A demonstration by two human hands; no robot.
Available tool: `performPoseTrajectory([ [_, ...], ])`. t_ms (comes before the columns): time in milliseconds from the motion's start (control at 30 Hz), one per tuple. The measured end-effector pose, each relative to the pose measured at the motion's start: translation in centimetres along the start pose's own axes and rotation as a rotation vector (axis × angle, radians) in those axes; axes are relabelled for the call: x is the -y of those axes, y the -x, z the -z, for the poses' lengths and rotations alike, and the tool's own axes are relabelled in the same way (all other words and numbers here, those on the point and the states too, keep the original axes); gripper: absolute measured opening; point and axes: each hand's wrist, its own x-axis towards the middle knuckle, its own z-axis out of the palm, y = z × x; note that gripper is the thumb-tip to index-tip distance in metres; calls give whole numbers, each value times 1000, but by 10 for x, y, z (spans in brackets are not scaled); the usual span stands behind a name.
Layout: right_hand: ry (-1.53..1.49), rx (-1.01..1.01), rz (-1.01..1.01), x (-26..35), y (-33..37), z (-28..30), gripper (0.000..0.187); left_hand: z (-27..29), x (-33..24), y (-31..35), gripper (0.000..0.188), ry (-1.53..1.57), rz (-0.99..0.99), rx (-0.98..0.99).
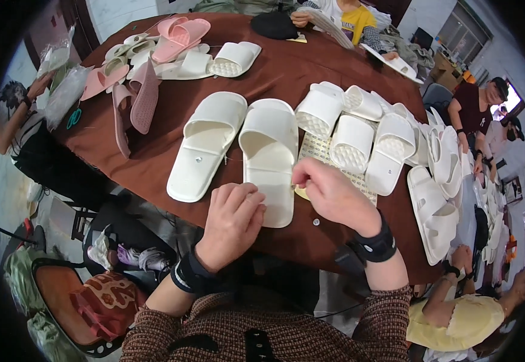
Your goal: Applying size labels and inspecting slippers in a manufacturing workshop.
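In front of me two white slippers lie side by side with their heels toward me. The left slipper (193, 175) carries a small round sticker-like mark on its insole. On the right slipper (271, 123), my left hand (231, 222) rests at the heel's left edge, fingers curled together. My right hand (338, 196) is closed in a pinch by that slipper's right edge, over a yellowish patterned sheet (315, 149). Whatever either hand's fingertips hold is hidden or too small to name. A small round piece (316, 222) sits on the cloth below my right hand.
Several white slippers (351, 145) lie partly over the sheet, with more stacked (434, 211) at right. Pink and white slippers (181, 36) are piled far left on the brown tablecloth (148, 175). Other people work around the table. A chair (51, 283) holds a red bag (105, 301).
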Motion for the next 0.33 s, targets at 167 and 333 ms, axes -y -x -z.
performPoseTrajectory([
  [167, 120, 53, 58, -8, -30, -22, 15, -5, 17, 7, 27, 79, 63, -26],
  [333, 201, 96, -32, -18, -38, -35, 14, -4, 23, 4, 26, 169, 105, 41],
])
